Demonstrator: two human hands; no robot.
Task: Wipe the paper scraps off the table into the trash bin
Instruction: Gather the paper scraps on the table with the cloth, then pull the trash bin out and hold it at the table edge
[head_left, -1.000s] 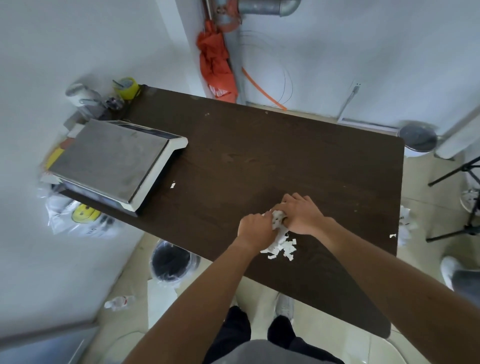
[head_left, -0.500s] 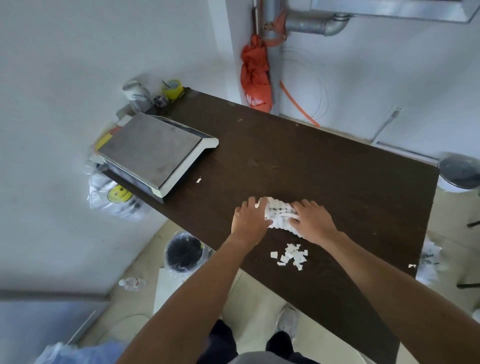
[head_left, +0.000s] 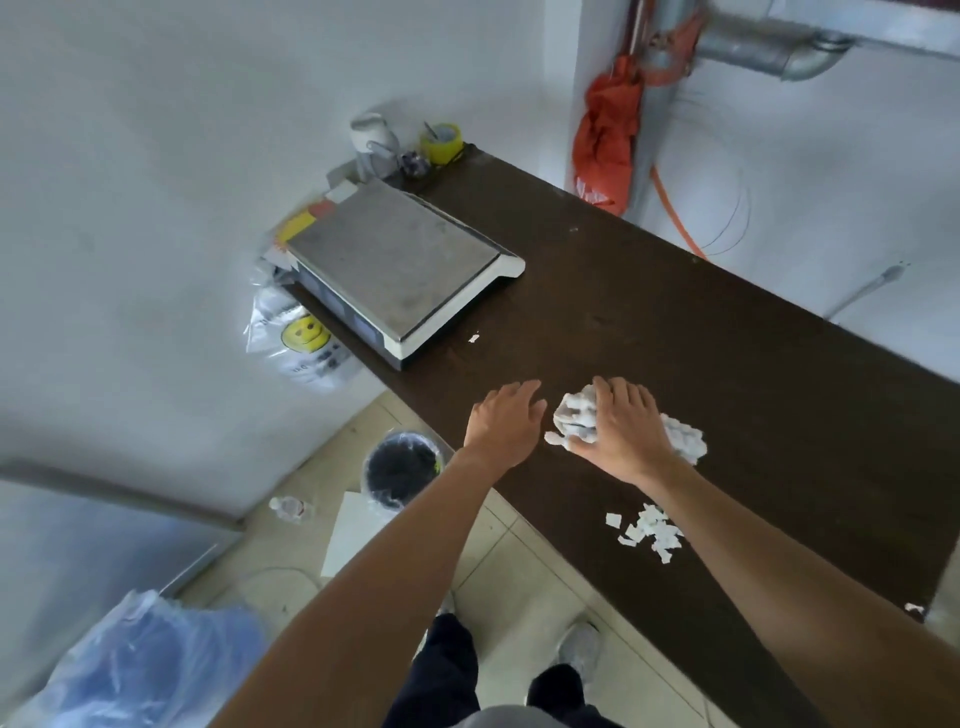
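Note:
A crumpled white cloth (head_left: 576, 415) lies on the dark brown table (head_left: 727, 364), and my right hand (head_left: 623, 426) presses flat on it; more of the cloth shows at the hand's right side. My left hand (head_left: 504, 421) rests flat on the table just left of the cloth, fingers apart, holding nothing. A small heap of white paper scraps (head_left: 649, 530) lies near the table's front edge, below my right wrist. One single scrap (head_left: 474, 338) lies next to the scale. The black-lined trash bin (head_left: 402, 467) stands on the floor, just off the table's edge below my left hand.
A weighing scale (head_left: 400, 265) sits at the table's left end, with tape rolls and clutter (head_left: 410, 145) behind it. A scrap (head_left: 914, 608) lies at the table's right corner. On the floor are a plastic bottle (head_left: 291, 508), a white sheet (head_left: 358, 530) and a blue bag (head_left: 140, 660).
Both hands and the cloth have slid away from the front edge, leaving the scrap heap behind. My left hand has come off the cloth; the right one stays on it. The camera view shifted.

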